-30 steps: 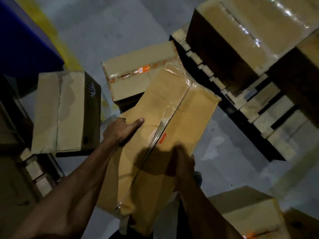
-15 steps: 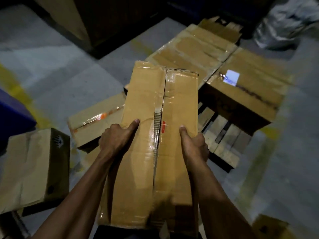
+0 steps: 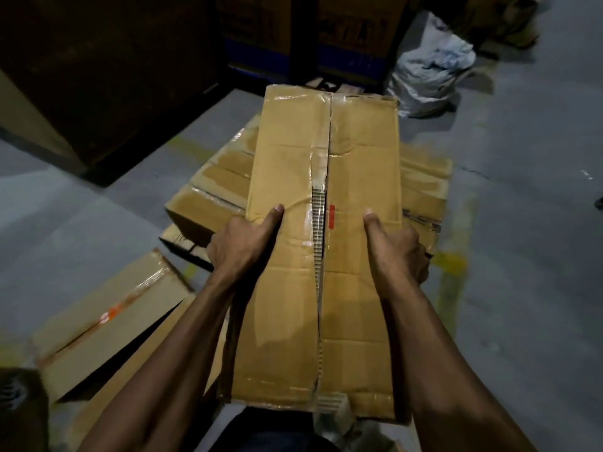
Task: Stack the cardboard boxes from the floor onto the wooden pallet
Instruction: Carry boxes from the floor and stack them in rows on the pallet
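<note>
Box in my hands: a long cardboard box (image 3: 326, 223), held lengthwise away from me, with its top seam split and the corrugated edge showing along the middle.
Left hand: my left hand (image 3: 243, 244) clamps the box's left side, thumb lying flat on the top face, fingers wrapped down the side and out of sight.
Right hand: my right hand (image 3: 396, 246) clamps the right side the same way, thumb on top, fingers curled under the edge.
Grip: both hands closed on the box, one each side, about halfway along its length.
Where the box is: up off the floor, over the boxes already on the pallet; I cannot tell whether its far end touches them.
Stacked boxes: taped boxes (image 3: 212, 190) lie beneath and beyond my box, showing on both sides of it.
Pallet: only a dark corner (image 3: 182, 244) shows under the left stacked box.
Floor boxes: another taped box with an orange mark (image 3: 107, 321) lies on the grey floor (image 3: 528, 256) to my left.
Background: a crumpled white bag (image 3: 427, 70) sits on the floor further back on the right.
</note>
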### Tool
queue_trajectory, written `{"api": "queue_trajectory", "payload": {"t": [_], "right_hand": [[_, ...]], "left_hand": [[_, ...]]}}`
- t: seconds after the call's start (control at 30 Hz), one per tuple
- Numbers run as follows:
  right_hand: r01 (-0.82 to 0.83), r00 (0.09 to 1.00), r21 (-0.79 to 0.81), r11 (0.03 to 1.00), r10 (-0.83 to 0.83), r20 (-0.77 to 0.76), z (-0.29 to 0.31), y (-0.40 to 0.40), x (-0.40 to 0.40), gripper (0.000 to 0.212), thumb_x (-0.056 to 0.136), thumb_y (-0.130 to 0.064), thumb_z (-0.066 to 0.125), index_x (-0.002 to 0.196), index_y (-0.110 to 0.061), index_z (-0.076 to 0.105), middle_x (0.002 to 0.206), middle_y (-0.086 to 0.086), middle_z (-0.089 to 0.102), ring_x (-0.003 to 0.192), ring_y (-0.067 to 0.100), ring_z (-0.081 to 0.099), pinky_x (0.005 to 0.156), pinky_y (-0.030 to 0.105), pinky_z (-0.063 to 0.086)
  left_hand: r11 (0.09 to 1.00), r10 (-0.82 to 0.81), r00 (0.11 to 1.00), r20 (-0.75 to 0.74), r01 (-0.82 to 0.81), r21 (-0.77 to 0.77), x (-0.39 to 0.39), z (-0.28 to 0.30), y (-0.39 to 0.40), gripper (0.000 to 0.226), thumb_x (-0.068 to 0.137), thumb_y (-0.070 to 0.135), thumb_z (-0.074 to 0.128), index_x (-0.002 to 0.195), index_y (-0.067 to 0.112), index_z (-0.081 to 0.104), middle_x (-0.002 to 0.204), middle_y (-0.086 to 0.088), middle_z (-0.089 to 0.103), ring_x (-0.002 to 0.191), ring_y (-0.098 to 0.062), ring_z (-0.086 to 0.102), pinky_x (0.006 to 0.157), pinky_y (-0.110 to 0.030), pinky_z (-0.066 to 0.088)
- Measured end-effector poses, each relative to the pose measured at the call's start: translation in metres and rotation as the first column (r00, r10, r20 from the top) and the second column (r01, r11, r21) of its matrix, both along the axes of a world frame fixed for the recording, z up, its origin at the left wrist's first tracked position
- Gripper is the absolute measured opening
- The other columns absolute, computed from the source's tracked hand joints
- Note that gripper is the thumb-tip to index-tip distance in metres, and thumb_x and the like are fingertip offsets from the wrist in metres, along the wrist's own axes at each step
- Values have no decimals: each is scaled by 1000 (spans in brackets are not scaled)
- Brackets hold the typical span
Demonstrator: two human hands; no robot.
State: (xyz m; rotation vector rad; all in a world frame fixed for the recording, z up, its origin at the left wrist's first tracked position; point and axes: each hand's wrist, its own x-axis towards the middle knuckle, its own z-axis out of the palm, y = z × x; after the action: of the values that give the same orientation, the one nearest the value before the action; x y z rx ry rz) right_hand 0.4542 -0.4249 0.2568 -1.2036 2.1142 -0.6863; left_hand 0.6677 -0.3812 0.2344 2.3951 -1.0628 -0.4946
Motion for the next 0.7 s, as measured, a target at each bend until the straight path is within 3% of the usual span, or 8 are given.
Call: {"api": "queue_trajectory", "payload": {"t": [0.13,0.23,0.53,0.7], "right_hand": [[69,997,-20,997,-69,-23,1,-81,-27,80,83,-75,53,130,-10,54,129,17,60,117,39,55,92,43,40],[99,992,-44,994,-102,-68,4,-130,-47,83,81,-79,49,130,-12,55,125,16,62,112,39,57,81,41,37],[81,995,-67,994,-85,-57,23,-223,-115,83,85,-77,47,136,-12,49,134,18,57,121,40,52,96,44,40],[-23,999,-57,998,20,-43,12,-278,-155,84,83,-78,48,137,-13,50,133,18,57,123,40,51,99,46,39]], "left_hand": [[998,-54,998,-11,54,-10,-30,2,-94,83,78,89,35,84,11,63,80,-7,62,74,-29,56,70,-37,45],[994,-97,995,6,97,-43,-51,11,-150,82,79,89,34,76,12,61,72,-7,61,69,-28,57,67,-37,45],[989,-123,991,58,128,-77,-113,33,-249,80,74,94,30,66,16,48,64,-2,51,61,-24,50,61,-35,37],[996,-21,998,59,26,-81,-156,27,-276,78,76,92,34,63,16,48,60,-2,49,56,-23,49,57,-32,36]]}}
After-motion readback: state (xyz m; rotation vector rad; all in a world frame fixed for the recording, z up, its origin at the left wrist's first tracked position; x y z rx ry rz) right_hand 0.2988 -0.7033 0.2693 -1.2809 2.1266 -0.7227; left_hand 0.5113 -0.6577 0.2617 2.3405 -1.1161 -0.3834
